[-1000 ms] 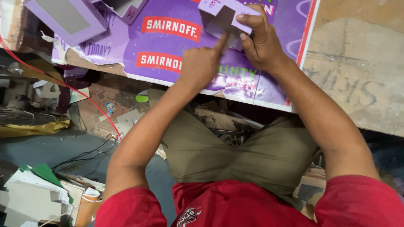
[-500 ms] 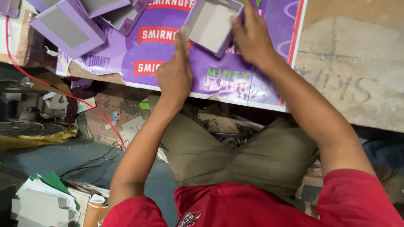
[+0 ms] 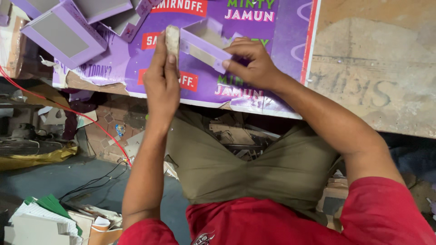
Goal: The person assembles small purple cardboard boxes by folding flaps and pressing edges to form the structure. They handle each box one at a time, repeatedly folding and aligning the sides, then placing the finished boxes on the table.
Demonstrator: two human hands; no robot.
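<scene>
Box-making workshop: purple cardboard trays [image 3: 63, 34], paper stacks [image 3: 41, 220], scraps.

The small purple box [image 3: 204, 43] looks like paper-covered board, matt, with a plain grey card inside. The block [image 3: 172, 41] in the left hand [image 3: 161, 86] looks pale, rough and worn. The purple poster [image 3: 254, 59] beneath is glossy printed card, torn at its lower edge. The bare tabletop [image 3: 377, 77] is rough, stained board.
</scene>
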